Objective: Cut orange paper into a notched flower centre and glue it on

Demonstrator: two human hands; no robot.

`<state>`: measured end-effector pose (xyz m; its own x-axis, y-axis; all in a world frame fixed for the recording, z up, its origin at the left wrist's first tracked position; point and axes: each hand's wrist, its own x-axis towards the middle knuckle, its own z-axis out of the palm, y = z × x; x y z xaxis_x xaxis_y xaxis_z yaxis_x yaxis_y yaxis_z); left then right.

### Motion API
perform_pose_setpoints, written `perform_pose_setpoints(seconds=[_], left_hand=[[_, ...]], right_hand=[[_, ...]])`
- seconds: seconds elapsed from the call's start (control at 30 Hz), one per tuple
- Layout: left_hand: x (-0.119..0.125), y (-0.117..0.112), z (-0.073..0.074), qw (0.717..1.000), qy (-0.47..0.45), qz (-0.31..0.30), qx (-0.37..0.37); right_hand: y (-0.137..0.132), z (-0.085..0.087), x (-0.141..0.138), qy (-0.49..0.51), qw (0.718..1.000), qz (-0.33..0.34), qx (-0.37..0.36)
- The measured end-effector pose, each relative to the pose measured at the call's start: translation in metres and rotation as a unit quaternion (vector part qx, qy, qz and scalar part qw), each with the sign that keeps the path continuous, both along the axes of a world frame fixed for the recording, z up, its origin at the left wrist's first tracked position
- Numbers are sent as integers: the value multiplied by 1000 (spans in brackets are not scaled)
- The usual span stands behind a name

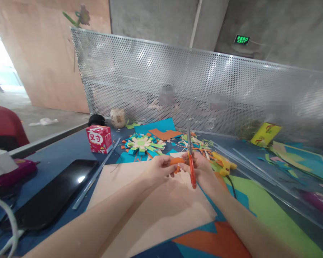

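Over a cream sheet of paper (156, 215), both of my hands meet at a small orange paper piece (177, 161) that looks curled. My left hand (157, 169) pinches it from the left. In my right hand (201, 170) is a pair of scissors (192, 172) with orange-red handles, its blades pointing up and away from me. Fingers of this hand also touch the orange piece; exactly how they grip it is partly hidden. Just beyond lies a layered paper flower (141, 143) in blue, cream and green strips. Paper scraps (201, 143) are heaped behind the scissors.
A yellow glue gun (223, 165) lies right of my hands, with clear glue sticks (247, 165) beyond. At left are a black phone (56, 193) and a red box (99, 139). A perforated metal screen (150, 71) closes the table's back. Green paper (271, 211) lies at right.
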<state>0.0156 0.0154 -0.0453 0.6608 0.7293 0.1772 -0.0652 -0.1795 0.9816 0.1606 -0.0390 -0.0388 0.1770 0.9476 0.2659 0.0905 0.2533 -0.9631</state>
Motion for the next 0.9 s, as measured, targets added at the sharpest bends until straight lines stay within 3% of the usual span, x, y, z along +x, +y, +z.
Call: perform_pose_setpoints(seconds=[0.2,0.4,0.7,0.9], left_hand=[[1,-7,7,998,-10,-46,-37],[2,-5,5,1000,6,-19,-18],[-1,-6,7,999,-38,-11,-13],[-3,-9,8,999,-47,-6,-7]], right_hand=[[-1,0,0,-16,1000,-22,10],[1,-1,4,-41,997,-70,13],[-5,6,-3,-17,999,-38,-23],[-11,12,-9,-7,997,-78,-7]])
